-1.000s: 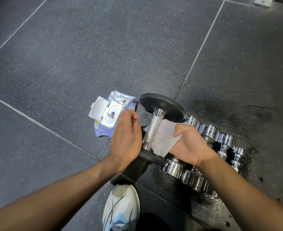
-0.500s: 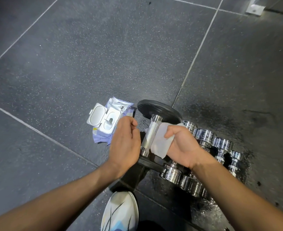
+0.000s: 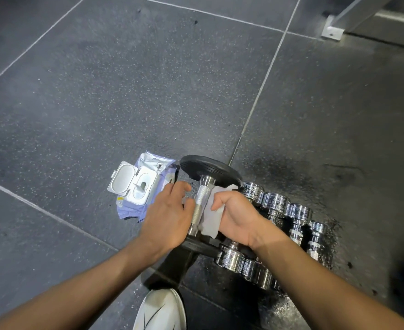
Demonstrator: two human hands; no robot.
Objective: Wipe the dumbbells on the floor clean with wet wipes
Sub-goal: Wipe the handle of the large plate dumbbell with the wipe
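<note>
White wipe [image 3: 211,219] is sitting clutched in your right grip [image 3: 239,217], pressing the dumbbell [image 3: 201,200] handle at lower centre. The handle is running up-frame between both grips; left grip [image 3: 167,220] closure unclear.

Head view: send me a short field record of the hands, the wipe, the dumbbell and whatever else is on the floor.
right hand: grips wipe against handle
left hand: at handle's other side; hold unclear
dumbbell: black plates, chrome handle
pack: lid open, on floor left of dumbbell
chrome dumbbells: row to the right, on a wet patch
shoe: white, at bottom edge
</note>
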